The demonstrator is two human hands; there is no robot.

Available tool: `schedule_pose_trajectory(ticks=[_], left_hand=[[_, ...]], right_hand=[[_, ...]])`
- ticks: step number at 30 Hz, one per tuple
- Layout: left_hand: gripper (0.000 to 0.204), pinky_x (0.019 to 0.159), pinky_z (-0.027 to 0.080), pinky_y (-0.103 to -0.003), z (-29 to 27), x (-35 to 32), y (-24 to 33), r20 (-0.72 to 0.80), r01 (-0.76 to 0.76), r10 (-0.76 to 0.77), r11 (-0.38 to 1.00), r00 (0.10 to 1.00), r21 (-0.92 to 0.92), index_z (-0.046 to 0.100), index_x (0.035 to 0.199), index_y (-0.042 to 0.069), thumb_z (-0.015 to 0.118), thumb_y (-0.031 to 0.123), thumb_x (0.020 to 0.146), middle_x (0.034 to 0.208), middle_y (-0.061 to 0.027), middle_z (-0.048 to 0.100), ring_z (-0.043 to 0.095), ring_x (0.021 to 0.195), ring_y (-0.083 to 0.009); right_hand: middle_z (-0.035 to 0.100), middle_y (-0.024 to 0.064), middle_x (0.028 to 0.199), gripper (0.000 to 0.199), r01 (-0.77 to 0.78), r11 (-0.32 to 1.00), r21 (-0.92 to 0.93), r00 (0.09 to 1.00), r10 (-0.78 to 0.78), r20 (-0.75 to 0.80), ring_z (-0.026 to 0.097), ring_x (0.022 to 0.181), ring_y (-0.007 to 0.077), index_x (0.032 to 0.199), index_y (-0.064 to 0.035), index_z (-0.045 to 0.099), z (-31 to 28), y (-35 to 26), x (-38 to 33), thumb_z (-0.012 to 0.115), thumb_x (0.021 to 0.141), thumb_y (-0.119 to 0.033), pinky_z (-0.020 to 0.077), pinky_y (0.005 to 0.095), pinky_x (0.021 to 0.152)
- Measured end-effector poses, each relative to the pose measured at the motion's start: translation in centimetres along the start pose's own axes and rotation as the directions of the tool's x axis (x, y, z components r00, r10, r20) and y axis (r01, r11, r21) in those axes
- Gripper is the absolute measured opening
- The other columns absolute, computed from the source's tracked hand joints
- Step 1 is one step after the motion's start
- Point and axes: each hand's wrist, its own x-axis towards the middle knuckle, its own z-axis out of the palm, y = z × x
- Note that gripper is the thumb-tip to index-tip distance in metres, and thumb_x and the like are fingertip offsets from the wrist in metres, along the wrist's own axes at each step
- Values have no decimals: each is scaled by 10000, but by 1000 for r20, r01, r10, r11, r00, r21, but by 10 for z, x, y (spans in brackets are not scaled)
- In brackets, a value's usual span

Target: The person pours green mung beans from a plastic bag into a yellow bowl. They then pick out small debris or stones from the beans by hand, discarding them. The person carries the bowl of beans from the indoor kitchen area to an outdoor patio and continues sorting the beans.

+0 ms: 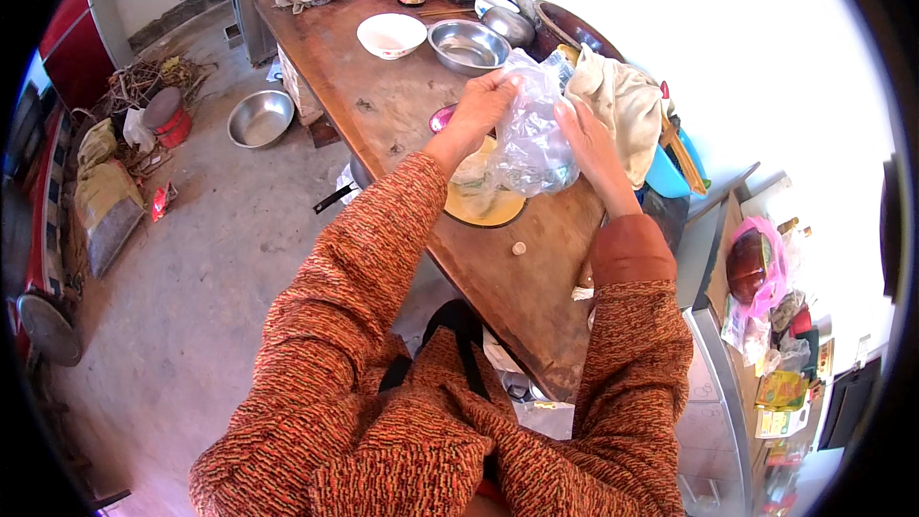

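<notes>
Over the wooden table, a clear plastic bag [532,124] is stretched between my two hands. My left hand [481,107] pinches its upper left edge. On the other side, my right hand [591,144] grips the bag, its fingers partly hidden by the film. The bag hangs over a round yellow cutting board [485,215]; something pale and greenish shows in or behind its lower part, too unclear to name. A shiny purple thing [441,119] lies beside my left wrist, mostly covered by it. Nearer me, a small whitish round piece [519,249] sits on the table.
A white bowl [392,36] and a steel basin [468,47] stand farther back on the table [335,48]. A beige cloth [617,105] and a blue tub [670,172] are at the right, by the wall. Another steel basin [260,119] rests on the floor.
</notes>
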Motion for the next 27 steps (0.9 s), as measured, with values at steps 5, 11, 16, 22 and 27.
schedule_pose_trajectory(ticks=[5, 11, 16, 22, 27], left_hand=[[195, 628, 487, -252, -11, 8, -2, -37, -21, 15, 987, 999, -161, 636, 1012, 35, 549, 202, 962, 842, -15, 646, 581, 693, -83], [193, 608, 494, -257, -12, 9, -5, -157, -45, 23, 989, 987, -141, 632, 995, 50, 550, 220, 960, 804, -10, 640, 592, 678, -94], [189, 619, 498, -258, -17, 13, -12, -179, -76, 41, 978, 983, -193, 632, 1007, 54, 558, 220, 956, 815, -8, 639, 593, 682, -92], [173, 653, 550, -270, -24, 16, -21, -153, -61, 36, 984, 988, -166, 596, 1046, 99, 562, 243, 956, 886, 10, 641, 633, 751, -99], [196, 680, 487, -253, -19, 14, -25, -207, -64, 24, 980, 978, -189, 622, 1024, 53, 552, 225, 961, 843, 8, 621, 568, 734, -78]], right_hand=[[611, 67, 1009, 467, -81, 952, 295, 978, 19, 208, 551, 916, 138, 1086, 11, 576, -9, 37, -16, 568, 916, -423, 429, 291, 798], [590, 34, 1131, 487, -240, 856, 457, 916, 44, 398, 533, 1036, 116, 1236, 9, 503, -12, 70, -35, 647, 878, -287, 395, 269, 924], [593, 55, 1131, 604, -307, 779, 547, 916, 85, 393, 546, 1056, 148, 1325, -13, 427, 0, 75, -63, 690, 810, -189, 392, 303, 963], [587, 65, 1035, 626, -346, 717, 605, 914, 111, 391, 554, 934, 126, 1297, -38, 450, 19, 85, -92, 746, 752, -119, 457, 293, 827], [596, 18, 908, 514, -287, 751, 594, 954, 170, 245, 558, 772, 83, 1200, -30, 510, 55, 92, -104, 761, 762, -123, 460, 217, 683]])
